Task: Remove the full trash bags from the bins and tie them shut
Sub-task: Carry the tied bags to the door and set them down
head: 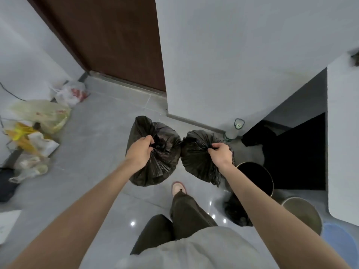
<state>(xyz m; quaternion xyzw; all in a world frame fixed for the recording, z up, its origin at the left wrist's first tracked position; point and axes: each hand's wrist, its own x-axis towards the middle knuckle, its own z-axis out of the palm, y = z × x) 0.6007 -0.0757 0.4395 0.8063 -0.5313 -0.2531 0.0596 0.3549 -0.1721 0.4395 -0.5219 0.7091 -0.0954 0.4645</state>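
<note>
Two full black trash bags hang side by side above the grey floor, each gathered at its neck. My left hand [140, 152] grips the knotted top of the left black bag [163, 160]. My right hand [221, 153] clutches the bunched neck of the right black bag [196, 158]. The two bags touch at their sides. Below my right forearm stands a round bin [261, 176] with a dark inside, and a second round bin [303, 212] sits to its right. A third black bag [236, 211] lies on the floor beside the bins, partly hidden by my right arm.
A white wall corner [213, 74] rises straight ahead, a brown door [108, 39] to its left. Loose plastic bags and litter [37, 129] pile along the left wall. A plastic bottle [234, 131] stands at the wall base. A white counter [343, 144] with a dark recess is at right. My foot [178, 188] is below the bags.
</note>
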